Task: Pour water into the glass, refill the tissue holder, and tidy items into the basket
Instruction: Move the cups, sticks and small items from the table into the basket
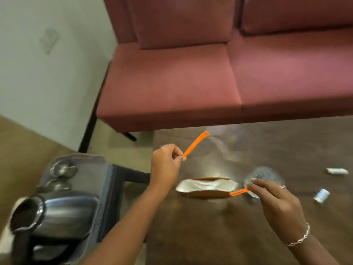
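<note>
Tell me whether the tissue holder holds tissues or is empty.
Holds tissues: white tissue fills the gap between the brown sides of the tissue holder. How many, cannot tell.

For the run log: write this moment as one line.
left hand: pinches orange strip | right hand: pinches second orange strip | tissue holder: on table

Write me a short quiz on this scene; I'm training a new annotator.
1. True or false: the left hand pinches a long orange strip.
2. How many small white items lie right of the right hand, which pinches a short orange strip?
3. The tissue holder lies: A between the two hands; B in the left hand; C in the right hand.
Key: 1 true; 2 two; 3 A.
</note>
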Action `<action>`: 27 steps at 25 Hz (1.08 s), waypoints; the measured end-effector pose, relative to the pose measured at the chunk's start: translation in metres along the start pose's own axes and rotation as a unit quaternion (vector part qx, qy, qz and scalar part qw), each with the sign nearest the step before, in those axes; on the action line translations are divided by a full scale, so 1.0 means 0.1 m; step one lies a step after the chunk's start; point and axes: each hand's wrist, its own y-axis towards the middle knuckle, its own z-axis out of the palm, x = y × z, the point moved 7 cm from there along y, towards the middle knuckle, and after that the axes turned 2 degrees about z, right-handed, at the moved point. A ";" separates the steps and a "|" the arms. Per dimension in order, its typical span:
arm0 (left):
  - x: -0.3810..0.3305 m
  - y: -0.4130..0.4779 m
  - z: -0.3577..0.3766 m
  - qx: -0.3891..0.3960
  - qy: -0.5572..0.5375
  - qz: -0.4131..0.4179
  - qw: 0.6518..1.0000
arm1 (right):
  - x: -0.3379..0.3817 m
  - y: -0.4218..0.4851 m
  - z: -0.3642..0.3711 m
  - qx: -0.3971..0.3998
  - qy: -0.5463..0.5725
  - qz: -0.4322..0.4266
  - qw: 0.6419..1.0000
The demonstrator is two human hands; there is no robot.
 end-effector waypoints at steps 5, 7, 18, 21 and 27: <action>1.12 -0.01 -1.36 -0.092 0.025 -0.104 0.990 | 1.36 0.72 0.85 0.047 0.097 -0.147 0.983; 1.54 -0.02 -1.84 -0.120 0.052 -0.131 0.983 | 1.92 0.96 1.22 0.057 0.137 -0.221 0.964; 3.01 0.68 -2.72 0.220 0.409 -0.105 0.880 | 3.35 1.52 3.29 0.343 0.084 0.019 0.935; 3.30 0.72 -2.41 0.313 0.463 0.022 0.829 | 3.37 1.57 3.71 0.368 0.046 0.052 0.927; 3.66 0.92 -1.86 0.333 0.489 0.154 0.791 | 3.70 1.43 4.26 0.415 0.047 -0.046 0.907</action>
